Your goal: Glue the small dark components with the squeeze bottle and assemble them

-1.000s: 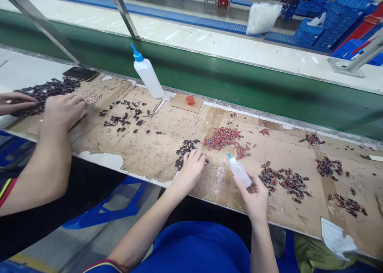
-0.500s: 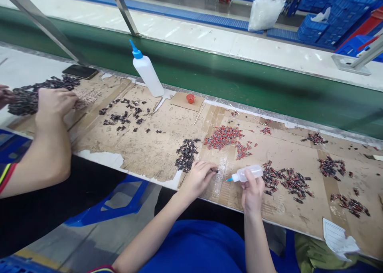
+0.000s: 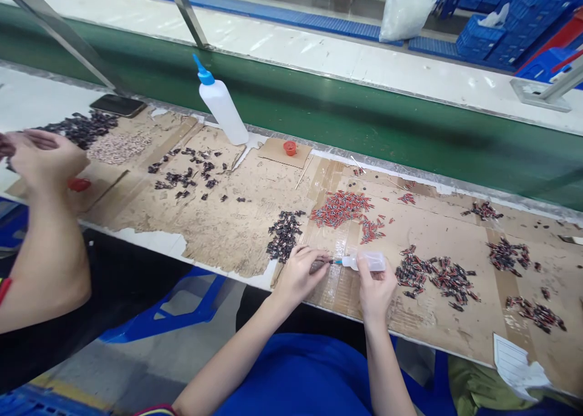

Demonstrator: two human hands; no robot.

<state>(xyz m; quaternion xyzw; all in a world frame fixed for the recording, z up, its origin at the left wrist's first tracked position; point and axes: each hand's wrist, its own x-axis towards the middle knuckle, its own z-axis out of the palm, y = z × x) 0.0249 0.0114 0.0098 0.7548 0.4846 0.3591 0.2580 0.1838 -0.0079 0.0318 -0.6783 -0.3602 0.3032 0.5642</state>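
Between the thumb and fingers of my left hand (image 3: 298,276) is a small black part (image 3: 331,262). My right hand (image 3: 377,288) grips a small clear squeeze bottle (image 3: 370,261) lying nearly level. Its thin blue tip points left and meets the black part, or comes very close to it. Just left of my left hand lies a pile of small black parts (image 3: 285,234). Beyond my hands is a heap of small red pieces (image 3: 341,208). Right of the bottle spread clusters of black-and-red parts (image 3: 432,274).
A large white bottle with a blue nozzle (image 3: 223,112) stands at the back edge, beside a red cap (image 3: 289,148) on cardboard. At the left, a co-worker's hand (image 3: 48,155) is over the table. A green belt (image 3: 319,106) runs behind. Torn paper (image 3: 517,361) hangs at the front edge.
My right hand has brought the squeeze bottle left and levelled it, so its tip is at the black part. My left hand has stayed nearly still. The co-worker's hand has moved left.
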